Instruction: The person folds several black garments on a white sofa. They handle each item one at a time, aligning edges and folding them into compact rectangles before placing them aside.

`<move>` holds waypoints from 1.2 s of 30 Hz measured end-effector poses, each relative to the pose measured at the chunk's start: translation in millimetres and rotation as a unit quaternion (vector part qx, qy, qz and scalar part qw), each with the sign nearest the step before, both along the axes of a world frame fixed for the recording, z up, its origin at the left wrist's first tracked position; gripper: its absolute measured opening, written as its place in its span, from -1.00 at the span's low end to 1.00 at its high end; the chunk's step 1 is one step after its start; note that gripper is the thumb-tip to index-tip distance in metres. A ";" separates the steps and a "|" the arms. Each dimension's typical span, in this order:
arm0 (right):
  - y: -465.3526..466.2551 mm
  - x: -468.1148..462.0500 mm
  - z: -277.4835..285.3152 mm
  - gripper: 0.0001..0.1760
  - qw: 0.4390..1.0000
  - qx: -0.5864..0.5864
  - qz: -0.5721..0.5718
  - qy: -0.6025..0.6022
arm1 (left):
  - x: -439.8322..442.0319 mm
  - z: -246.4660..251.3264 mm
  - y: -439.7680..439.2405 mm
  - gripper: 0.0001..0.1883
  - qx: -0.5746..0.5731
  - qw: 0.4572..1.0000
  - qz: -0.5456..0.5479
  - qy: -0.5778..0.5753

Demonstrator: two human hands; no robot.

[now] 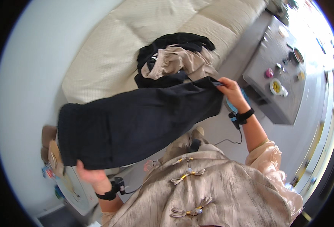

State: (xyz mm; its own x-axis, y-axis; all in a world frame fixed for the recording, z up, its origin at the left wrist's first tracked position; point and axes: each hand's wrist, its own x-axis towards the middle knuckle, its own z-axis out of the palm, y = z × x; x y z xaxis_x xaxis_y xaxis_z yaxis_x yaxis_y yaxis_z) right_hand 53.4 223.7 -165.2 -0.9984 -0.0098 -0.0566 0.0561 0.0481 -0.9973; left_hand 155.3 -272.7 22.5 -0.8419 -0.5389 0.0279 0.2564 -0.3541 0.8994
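Note:
Dark trousers (144,127) hang stretched sideways in front of me, folded lengthwise, their elastic waistband (68,133) at the left. My right hand (230,90) pinches the hem end of the legs at the upper right. At the lower corner by the waistband, my left hand (91,174) holds the edge; it is blurred, and part of its fingers is hidden by the cloth. Beyond the trousers, a heap of clothes lies on the cream sofa (98,62): beige elastic-waist trousers (184,61) on top of black garments (167,39).
To the right stands a grey coffee table (255,65) bearing a white cup of yellow pieces (275,86), a pink item (269,73) and other small things. A pale side table (76,193) is at lower left, near the white wall (27,85). Cables trail from both wrist straps.

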 end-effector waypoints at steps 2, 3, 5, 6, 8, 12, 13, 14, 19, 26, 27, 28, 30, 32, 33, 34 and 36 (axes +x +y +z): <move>2.2 -33.3 28.2 -0.90 0.994 0.086 -0.009 0.061 | 12.5 -50.6 -14.9 -0.36 0.152 0.971 -0.172 0.058; 1.2 -51.1 46.6 -0.89 0.987 0.135 -0.008 0.083 | 23.8 -69.0 -20.5 -0.32 0.154 0.976 -0.143 0.057; -8.8 -93.9 80.7 -0.88 0.986 0.150 -0.004 0.076 | 35.3 -110.3 -28.0 -0.29 0.195 0.972 -0.119 0.053; -19.6 -118.5 97.1 -0.87 0.984 0.151 0.024 0.092 | 39.9 -127.5 -28.1 -0.29 0.210 0.967 -0.131 0.059; -54.1 -168.4 121.8 -0.84 0.970 0.202 0.071 0.116 | 38.5 -153.2 -32.3 -0.29 0.247 0.957 -0.131 0.075; -159.1 -262.5 125.0 -0.78 0.895 0.352 0.195 0.191 | 37.4 -190.4 -32.4 -0.32 0.299 0.953 -0.035 0.030; -188.7 -282.5 114.7 -0.77 0.865 0.390 0.232 0.213 | 41.3 -200.0 -35.3 -0.33 0.332 0.943 -0.017 0.016; -218.5 -298.2 97.7 -0.76 0.863 0.387 0.263 0.191 | 45.4 -212.3 -41.7 -0.34 0.364 0.931 -0.001 0.002; -380.9 -352.3 -58.0 -0.80 0.817 0.392 0.359 0.223 | 46.1 -331.7 -116.2 -0.42 0.385 0.915 0.106 -0.063; -468.8 -284.0 -228.7 -0.76 0.889 0.295 0.231 0.264 | 7.9 -522.5 -208.1 -0.47 0.327 0.913 0.134 -0.203; -462.0 -259.9 -235.8 -0.77 0.899 0.267 0.262 0.230 | 8.2 -534.5 -211.6 -0.45 0.313 0.916 0.125 -0.216; -454.6 -233.6 -241.9 -0.79 0.903 0.245 0.274 0.221 | 11.1 -543.1 -212.4 -0.43 0.291 0.932 0.100 -0.190; -438.0 -183.3 -249.7 -0.78 0.904 0.263 0.306 0.144 | 20.0 -549.4 -209.7 -0.49 0.298 0.904 0.144 -0.270; -422.6 -149.0 -257.5 -0.73 0.918 0.287 0.273 0.035 | 27.3 -547.0 -205.7 -0.50 0.278 0.896 0.151 -0.311; -415.8 -137.2 -261.3 -0.73 0.912 0.315 0.261 0.006 | 29.2 -543.6 -204.8 -0.45 0.270 0.893 0.148 -0.327; -407.4 -127.6 -263.8 -0.73 0.909 0.320 0.267 -0.006 | 29.8 -539.6 -204.3 -0.41 0.266 0.890 0.143 -0.342; -391.3 -116.4 -266.1 -0.72 0.899 0.330 0.255 -0.133 | 27.3 -530.2 -204.4 -0.36 0.260 0.877 0.142 -0.378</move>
